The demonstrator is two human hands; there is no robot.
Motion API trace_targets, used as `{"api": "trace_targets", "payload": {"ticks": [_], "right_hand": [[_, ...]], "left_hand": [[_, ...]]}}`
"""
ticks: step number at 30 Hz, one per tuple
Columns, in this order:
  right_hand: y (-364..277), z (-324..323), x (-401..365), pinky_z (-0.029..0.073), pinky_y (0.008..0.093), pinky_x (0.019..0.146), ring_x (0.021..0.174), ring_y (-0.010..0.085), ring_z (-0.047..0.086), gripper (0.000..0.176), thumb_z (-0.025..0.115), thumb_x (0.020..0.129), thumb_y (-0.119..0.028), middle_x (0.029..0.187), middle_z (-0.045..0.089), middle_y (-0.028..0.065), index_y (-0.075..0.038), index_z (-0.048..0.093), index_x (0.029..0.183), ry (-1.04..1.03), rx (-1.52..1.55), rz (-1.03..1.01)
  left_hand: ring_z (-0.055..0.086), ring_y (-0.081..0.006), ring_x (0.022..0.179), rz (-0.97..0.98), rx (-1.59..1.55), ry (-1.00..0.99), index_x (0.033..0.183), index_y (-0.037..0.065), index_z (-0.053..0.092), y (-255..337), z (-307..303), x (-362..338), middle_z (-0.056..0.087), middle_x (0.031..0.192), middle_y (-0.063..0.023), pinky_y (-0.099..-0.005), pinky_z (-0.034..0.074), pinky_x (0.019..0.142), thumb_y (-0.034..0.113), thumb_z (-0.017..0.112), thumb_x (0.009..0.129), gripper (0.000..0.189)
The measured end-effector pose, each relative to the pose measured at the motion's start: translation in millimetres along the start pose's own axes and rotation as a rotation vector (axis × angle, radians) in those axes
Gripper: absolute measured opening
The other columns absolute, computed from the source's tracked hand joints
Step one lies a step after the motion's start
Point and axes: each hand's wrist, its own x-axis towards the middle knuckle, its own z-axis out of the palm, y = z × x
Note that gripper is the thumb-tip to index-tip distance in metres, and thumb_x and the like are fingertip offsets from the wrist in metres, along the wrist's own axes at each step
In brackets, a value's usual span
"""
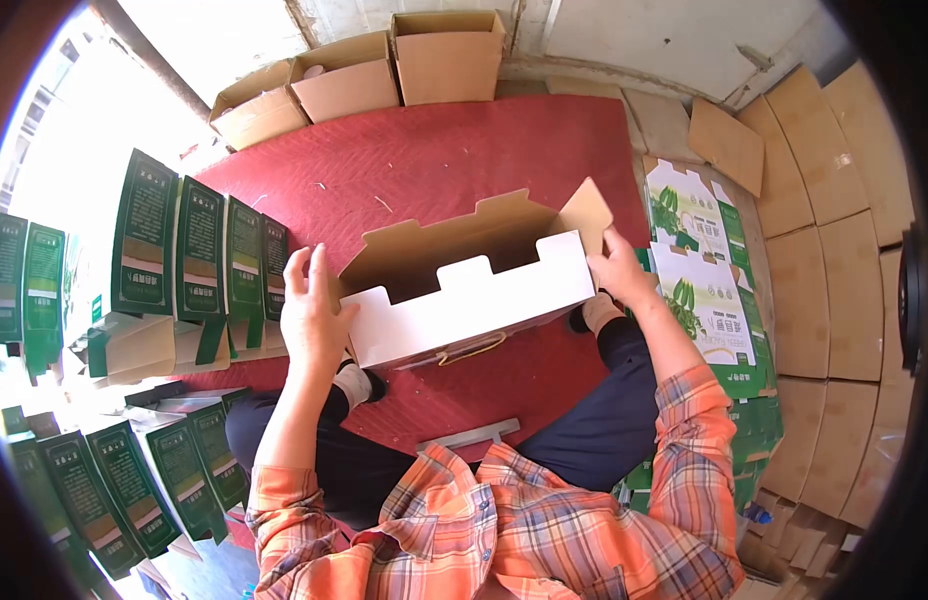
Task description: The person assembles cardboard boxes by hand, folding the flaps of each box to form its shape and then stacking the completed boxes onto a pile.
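Observation:
A cardboard carton (484, 306), white outside and brown inside, is between my hands with its top open. Notched tabs stand along both long edges, and a yellow cord handle (472, 348) hangs on the near side. At its left end is my left hand (316, 315), thumb against the edge and the other fingers pointing up. My right hand (619, 268) grips the right end, beside an end flap (587, 207) that sticks up. The fingers of my right hand are partly hidden behind the cardboard.
Green printed cartons stand in rows on the left (202, 250) and lower left (134, 480). Flat printed cartons (699, 300) lie stacked to the right, beside plain brown boxes (819, 290). Three open brown boxes (446, 68) line the far edge of the red mat (434, 150).

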Motion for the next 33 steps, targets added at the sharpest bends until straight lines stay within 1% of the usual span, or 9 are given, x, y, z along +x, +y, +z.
{"api": "trace_targets", "payload": {"ticks": [2, 5, 9, 14, 15, 19, 26, 30, 33], "right_hand": [[9, 4, -1, 0.044, 0.0309, 0.098, 0.112, 0.0175, 0.057, 0.055, 0.047, 0.081, 0.004, 0.124, 0.06, 0.0102, -0.001, 0.047, 0.136, -0.023, -0.094, -0.014], [3, 12, -3, 0.043, 0.0308, 0.099, 0.115, 0.0188, 0.057, 0.06, 0.044, 0.079, 0.006, 0.127, 0.059, 0.0132, -0.003, 0.046, 0.138, 0.03, -0.269, -0.214], [-9, 14, -8, 0.042, 0.0318, 0.1, 0.118, 0.0231, 0.057, 0.06, 0.044, 0.079, 0.005, 0.128, 0.059, 0.0167, -0.004, 0.045, 0.139, 0.034, -0.306, -0.102], [-18, 23, -9, 0.04, 0.0376, 0.107, 0.128, 0.0324, 0.049, 0.067, 0.047, 0.076, 0.008, 0.144, 0.045, 0.0165, -0.011, 0.045, 0.141, -0.057, -0.54, -0.328], [-25, 26, -13, 0.042, 0.0389, 0.106, 0.126, 0.0335, 0.05, 0.071, 0.049, 0.077, 0.008, 0.147, 0.043, 0.0135, -0.021, 0.046, 0.142, -0.112, -0.708, -0.281], [-18, 26, -11, 0.042, 0.0407, 0.105, 0.126, 0.0343, 0.049, 0.065, 0.054, 0.08, 0.003, 0.147, 0.043, 0.0124, -0.023, 0.05, 0.139, -0.135, -0.75, -0.372], [-27, 28, -1, 0.047, 0.0433, 0.097, 0.113, 0.033, 0.053, 0.054, 0.065, 0.085, -0.011, 0.136, 0.047, 0.0072, -0.02, 0.052, 0.137, -0.14, -0.848, -0.321], [-39, 40, 8, 0.049, 0.043, 0.093, 0.109, 0.0302, 0.054, 0.053, 0.063, 0.087, -0.013, 0.122, 0.051, 0.0072, -0.019, 0.051, 0.138, -0.103, -0.91, -0.187], [-34, 43, 11, 0.05, 0.0435, 0.09, 0.105, 0.0302, 0.055, 0.054, 0.066, 0.086, -0.014, 0.119, 0.051, 0.0058, -0.02, 0.051, 0.137, -0.06, -0.918, -0.231]], "left_hand": [[0.058, -0.0284, 0.102, 0.024, 0.108, -0.047, 0.139, 0.014, 0.044, 3, 6, 1, 0.04, 0.139, -0.0119, -0.0394, 0.053, 0.083, 0.006, 0.08, 0.063, 0.084], [0.057, -0.0275, 0.104, 0.085, 0.166, -0.07, 0.136, 0.02, 0.047, 10, 14, -3, 0.04, 0.139, -0.0105, -0.0415, 0.053, 0.081, 0.004, 0.074, 0.068, 0.075], [0.054, -0.0312, 0.111, 0.118, 0.098, -0.068, 0.133, 0.02, 0.052, 7, 23, -3, 0.037, 0.143, -0.0109, -0.0423, 0.053, 0.084, 0.002, 0.073, 0.067, 0.071], [0.049, -0.0344, 0.122, 0.184, 0.19, -0.168, 0.134, 0.024, 0.051, 25, 28, -2, 0.032, 0.148, -0.0137, -0.0441, 0.052, 0.086, 0.002, 0.075, 0.065, 0.076], [0.048, -0.0351, 0.123, 0.19, 0.22, -0.157, 0.136, 0.024, 0.049, 26, 33, -2, 0.032, 0.149, -0.014, -0.0444, 0.052, 0.086, 0.003, 0.076, 0.065, 0.079], [0.046, -0.0374, 0.123, 0.15, 0.137, -0.195, 0.143, 0.021, 0.041, 37, 26, 1, 0.031, 0.149, -0.0151, -0.0459, 0.051, 0.088, 0.006, 0.079, 0.064, 0.089], [0.044, -0.0389, 0.124, 0.164, -0.017, -0.124, 0.145, 0.016, 0.037, 27, 34, -5, 0.036, 0.146, -0.0163, -0.0495, 0.044, 0.097, 0.008, 0.081, 0.063, 0.093], [0.043, -0.0399, 0.126, 0.202, -0.088, -0.094, 0.143, 0.014, 0.04, 21, 37, -6, 0.039, 0.144, -0.0165, -0.0503, 0.041, 0.101, 0.008, 0.078, 0.069, 0.084], [0.044, -0.0381, 0.127, 0.144, -0.243, -0.062, 0.142, 0.012, 0.042, 12, 43, -9, 0.04, 0.144, -0.017, -0.0476, 0.042, 0.101, 0.007, 0.074, 0.075, 0.074]]}}
